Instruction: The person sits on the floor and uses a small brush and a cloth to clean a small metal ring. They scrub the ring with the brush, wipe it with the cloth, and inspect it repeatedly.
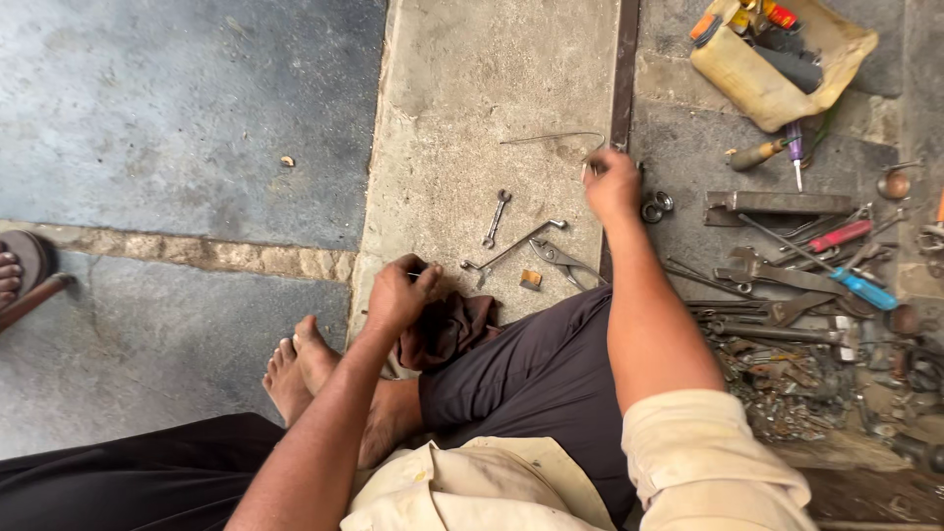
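My left hand (pixel 397 291) is closed around a small object next to a dark brown rag (pixel 447 326) that lies by my knee. My right hand (pixel 612 181) reaches forward to the concrete slab's edge, fingers pinched on a thin wire (pixel 551 138) or small metal part; what it grips is too small to tell. Between the hands lie a small spanner (pixel 497 217), a long bent wrench (pixel 513 247) and pliers (pixel 562 262) on the slab (pixel 472 88).
To the right, many tools are scattered: screwdrivers (pixel 857 285), a metal bar (pixel 777 203), nuts and scrap (pixel 787 383), and a cut plastic can (pixel 767 59) holding tools. Another person's sandalled foot (pixel 15 270) is at the left edge. My bare feet (pixel 300 369) rest below.
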